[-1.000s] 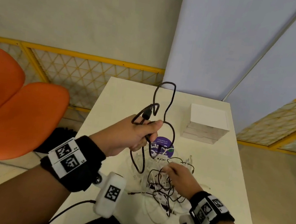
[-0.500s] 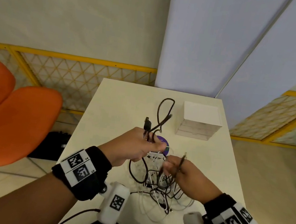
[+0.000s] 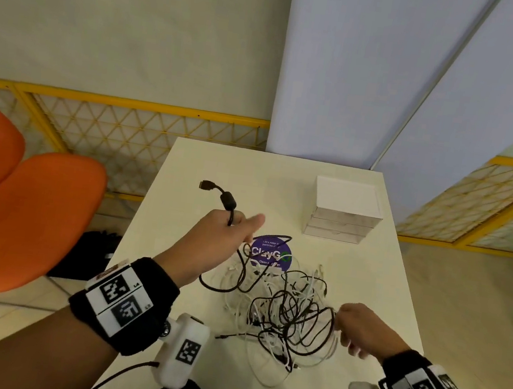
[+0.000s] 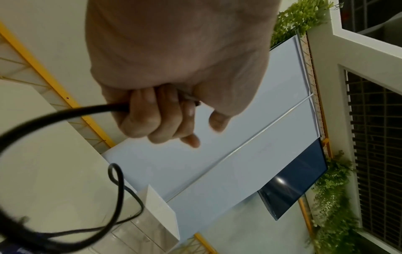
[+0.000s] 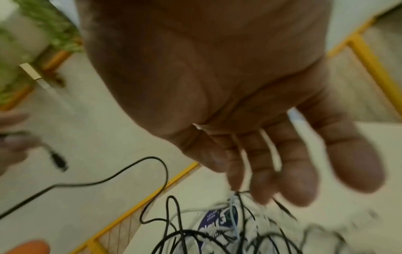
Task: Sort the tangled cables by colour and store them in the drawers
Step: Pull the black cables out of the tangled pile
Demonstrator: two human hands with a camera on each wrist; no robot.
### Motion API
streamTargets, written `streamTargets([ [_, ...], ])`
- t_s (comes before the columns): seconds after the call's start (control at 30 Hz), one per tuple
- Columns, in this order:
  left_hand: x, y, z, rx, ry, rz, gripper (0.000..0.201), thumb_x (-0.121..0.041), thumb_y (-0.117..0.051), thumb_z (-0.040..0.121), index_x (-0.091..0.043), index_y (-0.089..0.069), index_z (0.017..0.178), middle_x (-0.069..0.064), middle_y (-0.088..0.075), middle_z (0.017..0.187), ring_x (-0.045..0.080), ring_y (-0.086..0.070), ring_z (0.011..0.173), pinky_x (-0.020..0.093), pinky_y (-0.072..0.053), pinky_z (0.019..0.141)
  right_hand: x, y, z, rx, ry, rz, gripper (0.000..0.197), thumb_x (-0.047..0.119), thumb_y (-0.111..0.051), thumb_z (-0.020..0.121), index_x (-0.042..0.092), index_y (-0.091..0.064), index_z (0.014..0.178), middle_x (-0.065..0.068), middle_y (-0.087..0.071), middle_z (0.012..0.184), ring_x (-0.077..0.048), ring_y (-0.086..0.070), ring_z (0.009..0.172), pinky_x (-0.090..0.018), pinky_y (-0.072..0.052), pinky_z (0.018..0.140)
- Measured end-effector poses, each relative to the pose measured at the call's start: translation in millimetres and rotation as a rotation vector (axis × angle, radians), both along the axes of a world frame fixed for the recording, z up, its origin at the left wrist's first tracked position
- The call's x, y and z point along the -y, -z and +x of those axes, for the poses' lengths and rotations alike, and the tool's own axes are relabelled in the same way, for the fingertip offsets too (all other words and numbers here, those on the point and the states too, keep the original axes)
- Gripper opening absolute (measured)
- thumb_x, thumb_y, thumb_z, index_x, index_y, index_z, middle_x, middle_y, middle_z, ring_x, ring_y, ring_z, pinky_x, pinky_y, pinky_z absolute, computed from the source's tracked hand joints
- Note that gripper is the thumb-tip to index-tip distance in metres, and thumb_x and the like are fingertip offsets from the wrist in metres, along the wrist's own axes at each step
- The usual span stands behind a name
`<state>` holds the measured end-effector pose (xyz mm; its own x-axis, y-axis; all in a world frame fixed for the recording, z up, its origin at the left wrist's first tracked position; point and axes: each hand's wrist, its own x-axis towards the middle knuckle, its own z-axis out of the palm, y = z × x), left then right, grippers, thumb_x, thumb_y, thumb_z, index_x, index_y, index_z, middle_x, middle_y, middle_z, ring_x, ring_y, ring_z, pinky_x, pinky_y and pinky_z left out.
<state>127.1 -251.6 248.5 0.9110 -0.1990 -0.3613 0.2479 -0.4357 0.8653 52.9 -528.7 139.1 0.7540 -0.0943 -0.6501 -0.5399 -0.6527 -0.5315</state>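
- Left hand was raised above the table, fingers curled tight round a thick black cable; thumb stuck out straight.
- Its plug end with a ferrite lump stuck up past the knuckles; the rest ran down from the fist into the tangled pile.
- Right hand sat at the pile's right edge, fingers loosely bent, tips touching or pinching thin strands (wrist view blurred, so I could not tell if it truly gripped anything).
- Pile lay between the two hands, black and white cables mixed, partly over a purple sticker.
- Drawer unit stood beyond the right fingertips, well apart from both hands, all drawers closed.
- Handling judgement: cables were light, limp and snag-prone; the black one looked stiffer and held its loops.
- Best hold was probably near the plug or ferrite, where fingers would not slip, with the other hand pinning the pile.
- Risk: a hard pull would likely tighten knots or drag the whole pile.
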Motion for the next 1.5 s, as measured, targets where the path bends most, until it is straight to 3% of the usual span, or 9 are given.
streamTargets([
  [0.1, 4.7, -4.6, 0.5, 0.000, -0.001, -0.166, 0.069, -0.062, -0.029, 0.101, -0.011, -0.054, 0.063, -0.007, -0.027, 0.047, 0.010, -0.020, 0.044, 0.026, -0.019, 0.047, -14.2, -12.2, 8.8, 0.220, -0.082, -0.306, 0.017, 0.030, -0.050, 0.094, 0.016, -0.053, 0.103, -0.001, -0.062, 0.095, -0.021, -0.058, 0.086, -0.032, -0.044, 0.071],
  [0.2, 13.7, -10.9, -2.2, 0.018, 0.043, -0.350, 0.071, -0.051, -0.020, 0.107, -0.008, -0.049, 0.058, -0.004, -0.025, 0.046, 0.011, -0.016, 0.045, 0.025, -0.014, 0.049, -50.2, -57.9, 15.9, 0.497, -0.168, 0.009, 0.034, 0.052, -0.047, 0.097, 0.027, -0.052, 0.119, 0.007, -0.058, 0.114, -0.008, -0.054, 0.104, -0.029, -0.044, 0.090],
  [0.37, 28.2, -30.1, -9.8, 0.117, 0.120, -0.474, 0.066, -0.043, -0.029, 0.107, -0.007, -0.048, 0.055, -0.002, -0.024, 0.047, 0.015, -0.018, 0.048, 0.029, -0.016, 0.051, -99.6, -93.6, 21.1, 0.383, -0.569, -0.048, 0.101, 0.091, 0.008, 0.069, 0.035, -0.024, 0.148, 0.003, -0.040, 0.143, -0.016, -0.032, 0.134, -0.049, -0.023, 0.113],
  [0.67, 24.6, -52.5, -8.0, 0.155, 0.209, -0.616, 0.057, -0.041, -0.031, 0.093, -0.011, -0.053, 0.050, 0.001, -0.024, 0.048, 0.017, -0.022, 0.049, 0.026, -0.025, 0.051, -114.8, -87.2, 19.9, 0.641, -0.704, -0.334, 0.052, 0.064, -0.027, 0.091, 0.037, -0.047, 0.130, 0.001, -0.010, 0.159, -0.020, 0.013, 0.150, -0.061, 0.009, 0.117],
  [0.73, 22.6, -56.4, -6.7, 0.162, 0.248, -0.626, 0.053, -0.037, -0.032, 0.093, -0.009, -0.056, 0.055, 0.000, -0.028, 0.050, 0.016, -0.027, 0.050, 0.025, -0.029, 0.052, -115.5, -88.0, 19.0, 0.807, -0.744, -0.402, 0.050, 0.060, -0.026, 0.097, 0.029, -0.059, 0.117, -0.004, -0.022, 0.158, -0.022, 0.002, 0.152, -0.062, 0.002, 0.117],
  [0.83, 19.5, -67.2, -2.3, 0.220, 0.238, -0.703, 0.033, -0.027, -0.044, 0.088, -0.010, -0.052, 0.061, 0.003, -0.039, 0.057, 0.019, -0.036, 0.056, 0.028, -0.034, 0.055, -109.7, -88.0, 20.9, 0.880, -0.688, -0.164, 0.043, 0.046, -0.029, 0.103, 0.016, -0.056, 0.090, -0.004, -0.062, 0.102, -0.022, -0.055, 0.105, -0.051, -0.040, 0.101],
  [0.97, 6.8, -86.6, 5.2, 0.208, -0.004, -0.967, 0.035, -0.032, -0.046, 0.092, -0.017, -0.045, 0.060, -0.001, -0.028, 0.055, 0.016, -0.030, 0.049, 0.029, -0.035, 0.051, -83.7, -90.8, 25.7, 0.862, -0.562, 0.021, 0.044, 0.065, -0.015, 0.097, 0.033, -0.043, 0.084, 0.007, -0.048, 0.062, -0.012, -0.046, 0.056, -0.030, -0.040, 0.056],
  [1.27, -8.5, -115.5, -3.0, 0.090, 0.018, -1.077, 0.048, -0.054, -0.034, 0.097, -0.014, -0.046, 0.073, -0.004, -0.010, 0.054, 0.013, -0.009, 0.047, 0.030, -0.015, 0.052, -49.3, -67.4, 34.2, 0.714, -0.345, 0.109, 0.043, 0.049, -0.028, 0.100, 0.023, -0.029, 0.066, 0.010, -0.026, 0.060, -0.006, -0.025, 0.055, -0.022, -0.024, 0.053],
  [1.5, -15.8, -101.4, -8.9, 0.192, -0.020, -0.877, 0.045, -0.030, -0.053, 0.092, -0.019, -0.039, 0.051, -0.006, -0.017, 0.046, 0.016, -0.013, 0.048, 0.031, -0.020, 0.054, -31.9, -47.7, 31.0, 0.590, -0.286, 0.087, 0.048, 0.051, -0.032, 0.100, 0.018, -0.025, 0.066, 0.002, -0.022, 0.064, -0.011, -0.022, 0.058, -0.025, -0.020, 0.056],
])
